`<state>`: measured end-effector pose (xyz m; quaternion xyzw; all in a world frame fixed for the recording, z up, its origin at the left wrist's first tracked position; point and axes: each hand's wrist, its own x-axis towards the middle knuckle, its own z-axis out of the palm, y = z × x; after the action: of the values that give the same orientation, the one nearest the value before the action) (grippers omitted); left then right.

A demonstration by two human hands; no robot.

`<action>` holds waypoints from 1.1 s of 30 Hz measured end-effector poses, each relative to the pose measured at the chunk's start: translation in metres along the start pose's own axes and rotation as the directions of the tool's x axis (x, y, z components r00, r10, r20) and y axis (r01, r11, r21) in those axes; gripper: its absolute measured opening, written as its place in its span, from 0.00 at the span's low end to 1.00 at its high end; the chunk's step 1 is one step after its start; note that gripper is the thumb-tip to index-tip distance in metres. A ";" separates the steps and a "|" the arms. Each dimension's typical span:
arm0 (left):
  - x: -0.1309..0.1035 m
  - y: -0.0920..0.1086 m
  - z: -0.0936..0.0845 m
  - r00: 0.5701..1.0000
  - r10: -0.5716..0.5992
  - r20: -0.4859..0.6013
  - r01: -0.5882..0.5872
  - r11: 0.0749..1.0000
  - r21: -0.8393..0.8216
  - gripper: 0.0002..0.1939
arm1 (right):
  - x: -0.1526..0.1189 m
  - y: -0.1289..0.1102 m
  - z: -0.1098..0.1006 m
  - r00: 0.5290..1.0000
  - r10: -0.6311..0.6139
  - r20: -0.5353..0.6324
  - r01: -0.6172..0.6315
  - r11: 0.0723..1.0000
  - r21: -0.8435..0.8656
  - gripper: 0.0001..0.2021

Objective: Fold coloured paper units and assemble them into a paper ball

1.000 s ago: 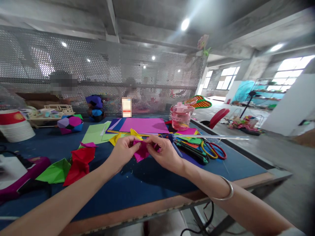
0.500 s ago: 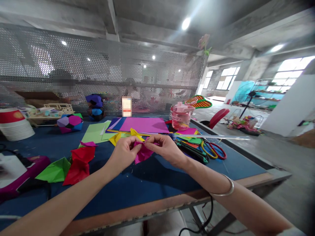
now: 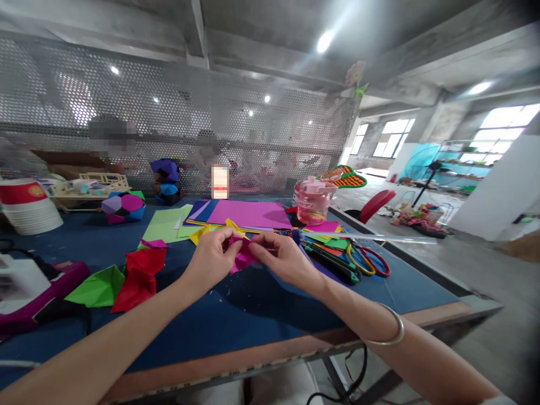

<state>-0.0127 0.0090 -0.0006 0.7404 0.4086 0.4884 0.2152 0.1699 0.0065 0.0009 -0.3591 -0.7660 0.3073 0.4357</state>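
Between my two hands is a piece of folded magenta paper [image 3: 243,257], held a little above the blue table. My left hand [image 3: 214,254] pinches its left side between thumb and fingers. On the other side, my right hand [image 3: 278,254] grips the paper's right edge with thumb and forefinger; a metal bangle circles that wrist. Just behind the hands lies yellow folded paper [image 3: 199,234], partly hidden by the fingers. To the left rest a red folded paper piece [image 3: 139,278] and a green one [image 3: 99,286].
Colored sheets [image 3: 253,215] are stacked behind my hands. Scissors [image 3: 375,262], a green-black cutter [image 3: 337,267] and a pink jar [image 3: 313,202] are at right. Paper cups [image 3: 31,211], a faceted paper ball [image 3: 123,207] and a purple device [image 3: 63,289] stand left. A perforated screen [image 3: 253,129] rises behind.
The view has shifted slightly. Both hands keep hold of the magenta paper; my fingers have shifted on it, and less of it shows below them.
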 end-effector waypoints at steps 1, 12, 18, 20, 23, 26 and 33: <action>0.000 0.001 -0.001 1.000 0.010 0.003 -0.010 1.000 0.014 0.06 | 0.001 -0.001 -0.001 1.000 0.015 0.012 -0.015 0.999 0.044 0.17; -0.004 0.006 0.003 0.998 0.015 0.064 -0.018 0.998 0.052 0.08 | 0.000 -0.001 -0.002 0.983 -0.178 -0.031 0.154 0.915 -0.374 0.08; -0.005 0.005 0.004 0.995 0.032 0.093 -0.039 0.997 0.068 0.07 | -0.005 0.001 -0.001 0.950 -0.312 0.027 0.280 0.808 -0.518 0.07; -0.004 0.005 0.004 0.995 0.026 0.099 -0.037 0.993 0.109 0.07 | -0.005 0.003 -0.001 0.954 -0.297 0.032 0.270 0.813 -0.516 0.08; -0.004 0.006 0.005 0.994 0.038 0.099 -0.058 0.975 0.214 0.07 | -0.004 0.004 0.000 0.967 -0.250 0.046 0.240 0.842 -0.484 0.07; -0.004 0.006 0.006 0.994 0.062 0.086 -0.087 0.945 0.316 0.07 | -0.003 0.004 0.001 0.981 -0.189 0.035 0.185 0.878 -0.441 0.07; -0.013 0.005 0.012 0.938 0.293 0.184 -0.343 0.720 0.603 0.08 | -0.006 0.001 0.004 0.999 -0.037 -0.016 0.032 0.965 -0.261 0.08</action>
<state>-0.0029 -0.0037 -0.0096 0.8462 0.4057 0.3257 -0.1153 0.1692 0.0016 -0.0046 -0.4031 -0.8014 0.1925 0.3978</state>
